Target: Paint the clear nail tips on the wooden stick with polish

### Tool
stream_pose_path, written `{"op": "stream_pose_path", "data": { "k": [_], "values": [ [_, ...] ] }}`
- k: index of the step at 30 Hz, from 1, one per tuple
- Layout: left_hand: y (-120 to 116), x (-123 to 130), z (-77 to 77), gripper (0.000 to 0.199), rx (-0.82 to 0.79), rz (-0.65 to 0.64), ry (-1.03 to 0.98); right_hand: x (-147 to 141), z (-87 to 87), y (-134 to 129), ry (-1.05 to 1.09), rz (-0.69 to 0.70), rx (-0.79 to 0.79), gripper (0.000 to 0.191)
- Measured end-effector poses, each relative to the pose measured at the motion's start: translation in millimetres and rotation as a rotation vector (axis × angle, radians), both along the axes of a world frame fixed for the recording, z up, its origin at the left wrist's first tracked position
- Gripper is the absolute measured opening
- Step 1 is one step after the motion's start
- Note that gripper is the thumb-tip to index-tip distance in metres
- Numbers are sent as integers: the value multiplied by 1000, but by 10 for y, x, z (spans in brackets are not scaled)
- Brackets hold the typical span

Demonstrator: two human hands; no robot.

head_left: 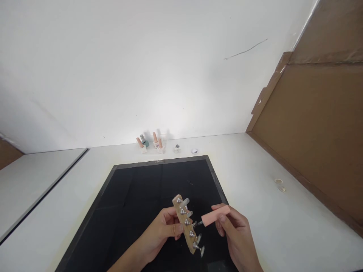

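Note:
My left hand point(167, 226) grips a narrow wooden bar point(185, 226) by its left side, tilted over the black mat. Several small metal holders stand along the bar, with pale, clear nail tips point(184, 203) on them pointing right. Between the thumb and fingers of my right hand point(235, 230) is a pink brush cap point(215, 215). Its dark brush point(199, 223) points left and reaches a tip near the bar's middle; whether it touches is too small to tell.
A black mat point(141, 196) lies on the white table point(244, 170). Behind it are a clear rack with several bottles point(160, 144), a small glass jar point(177, 148) and a round white dish point(194, 151). Two small round pieces point(278, 181) lie right. Brown cardboard point(312, 132) borders the right side.

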State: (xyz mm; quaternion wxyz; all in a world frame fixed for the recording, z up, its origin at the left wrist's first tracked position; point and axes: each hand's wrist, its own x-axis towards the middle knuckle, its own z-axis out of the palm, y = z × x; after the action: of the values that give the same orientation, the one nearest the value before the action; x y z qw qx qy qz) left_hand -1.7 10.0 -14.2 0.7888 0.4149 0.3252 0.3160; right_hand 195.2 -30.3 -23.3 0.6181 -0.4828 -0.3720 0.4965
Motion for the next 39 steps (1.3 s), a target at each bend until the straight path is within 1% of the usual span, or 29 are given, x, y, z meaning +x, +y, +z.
{"op": "stream_pose_path", "data": {
  "k": [3,5,9,11,15,18,21,23,28,32,36,39],
  "values": [
    [-1,2,-8,35,-7,11,0,8,11,-3,-9,-78,-28,35],
    [-3,6,-8,35,-7,12,0,13,5,-8,2,-96,-39,36],
    [-4,12,9,36,4,12,1,14,-29,-18,-8,-12,-9,35],
    [-2,10,16,36,8,14,-3,12,-36,-14,-30,-7,4,33],
    [11,-4,0,30,21,41,-17,9,-14,3,-47,-119,-28,34],
    [25,-16,-42,28,-19,95,-13,10,-4,-1,-14,-144,-16,34],
    [38,-22,-87,33,-82,161,-38,11,-18,-20,24,-128,-5,32],
    [45,-21,-99,35,-109,183,-59,11,-30,-34,29,-112,9,32],
    [47,-14,-49,37,-138,202,-57,11,-32,-50,27,-29,103,27],
    [33,-14,3,39,-128,179,-37,-7,-17,-60,27,32,207,22],
    [17,-4,34,42,-104,136,-11,-32,-10,-76,58,43,228,24],
    [9,3,37,42,-94,134,1,-22,-27,-73,25,82,278,22]
  ]
}}
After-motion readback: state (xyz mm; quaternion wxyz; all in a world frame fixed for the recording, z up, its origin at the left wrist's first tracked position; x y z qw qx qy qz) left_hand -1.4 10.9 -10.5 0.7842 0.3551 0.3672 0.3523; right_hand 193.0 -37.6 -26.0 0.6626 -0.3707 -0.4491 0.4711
